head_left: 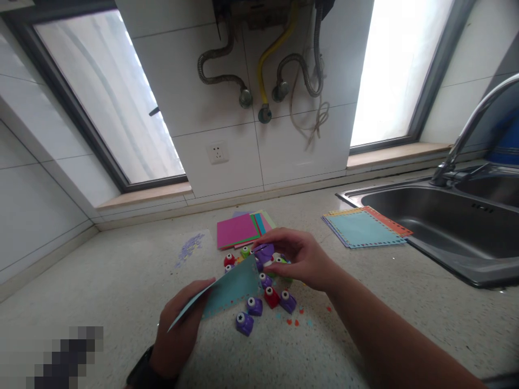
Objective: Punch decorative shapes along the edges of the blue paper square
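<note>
A light blue sheet of paper (233, 292) with small holes punched along its lower edge is in my left hand (182, 319), which grips its left side and tilts it. My right hand (300, 256) pinches a purple craft punch (265, 252) at the sheet's upper right corner. Below the hands stand several small punches, among them a purple one (245, 323), a red one (271, 296) and another purple one (287, 301). More punches are partly hidden behind the sheet and my right hand.
Coloured paper (235, 229) is stacked behind the punches. Hole-edged sheets (365, 227) lie beside the steel sink (441, 216) at right. Purple paper bits (190, 248) form a patch at left. Orange and blue bits (297, 322) are scattered on the speckled counter (133, 281).
</note>
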`<action>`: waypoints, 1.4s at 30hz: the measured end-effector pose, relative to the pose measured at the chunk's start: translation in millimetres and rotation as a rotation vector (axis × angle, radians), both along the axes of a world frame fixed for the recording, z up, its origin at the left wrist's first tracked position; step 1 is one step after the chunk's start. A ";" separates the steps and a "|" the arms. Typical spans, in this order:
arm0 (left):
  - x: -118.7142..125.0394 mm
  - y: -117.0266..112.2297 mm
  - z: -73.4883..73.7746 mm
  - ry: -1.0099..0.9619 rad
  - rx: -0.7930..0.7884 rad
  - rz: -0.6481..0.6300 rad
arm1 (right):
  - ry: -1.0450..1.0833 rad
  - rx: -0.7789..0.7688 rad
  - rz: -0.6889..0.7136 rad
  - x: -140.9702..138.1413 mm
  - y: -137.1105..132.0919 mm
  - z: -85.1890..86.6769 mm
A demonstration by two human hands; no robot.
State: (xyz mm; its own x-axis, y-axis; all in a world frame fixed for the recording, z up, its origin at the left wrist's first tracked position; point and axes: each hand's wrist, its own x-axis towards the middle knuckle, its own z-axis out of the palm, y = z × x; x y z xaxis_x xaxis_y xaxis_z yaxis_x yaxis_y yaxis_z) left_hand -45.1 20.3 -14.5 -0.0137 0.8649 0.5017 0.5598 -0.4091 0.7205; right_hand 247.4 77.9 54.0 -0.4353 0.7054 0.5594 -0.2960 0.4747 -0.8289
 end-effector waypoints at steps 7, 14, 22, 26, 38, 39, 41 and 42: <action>4.5 -2.9 3.5 -0.081 -0.084 0.038 | -0.106 -0.089 -0.028 -2.8 3.9 -4.6; 14.0 -6.0 12.2 -0.351 -0.411 0.023 | -0.219 -0.272 -0.070 -7.2 10.2 -11.4; 15.0 -1.2 10.4 -0.605 -0.561 -0.014 | -0.266 -0.433 -0.051 -14.1 15.5 -20.5; 13.6 1.8 9.1 -0.648 -0.573 -0.027 | -0.263 -0.481 0.077 -18.8 13.2 -22.6; 8.4 7.3 3.3 -0.718 -0.617 -0.069 | -0.347 -0.674 0.023 -26.9 8.8 -32.4; 8.2 7.5 2.9 -0.720 -0.616 -0.067 | -0.347 -0.689 0.031 -27.8 8.8 -33.5; 7.9 7.6 2.1 -0.722 -0.613 -0.060 | -0.343 -0.717 0.050 -29.2 8.7 -35.4; 7.7 7.6 1.8 -0.723 -0.612 -0.056 | -0.341 -0.726 0.057 -29.8 8.7 -36.2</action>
